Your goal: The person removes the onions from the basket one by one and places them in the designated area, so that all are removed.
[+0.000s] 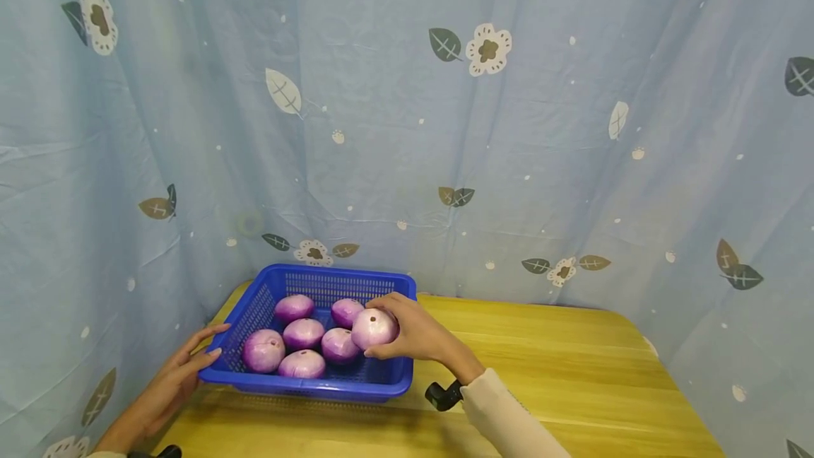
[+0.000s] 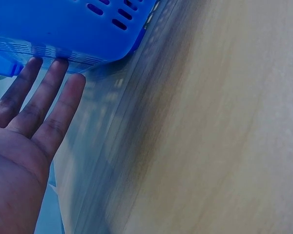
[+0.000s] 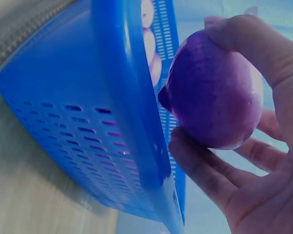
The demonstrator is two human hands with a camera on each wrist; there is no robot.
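Note:
A purple-and-white onion (image 1: 374, 328) is held up over the right part of a blue plastic basket (image 1: 305, 388). My right hand (image 1: 416, 331) grips this onion between thumb and fingers; in the right wrist view the onion (image 3: 215, 92) shows a pointed tip facing the basket wall. Several more onions (image 1: 303, 334) lie inside the basket, mostly toward its left and middle. At the basket's left end is my left hand (image 1: 172, 380), its fingertips at the rim. The left wrist view shows three fairly straight fingers (image 2: 51, 95) reaching up to the basket's side.
The basket stands on a yellow wood-grain table (image 1: 547, 373), near its left side. A blue curtain (image 1: 394, 126) with flower and leaf prints hangs behind the table and along both sides. A black wrist device (image 1: 444, 396) sits at my right sleeve.

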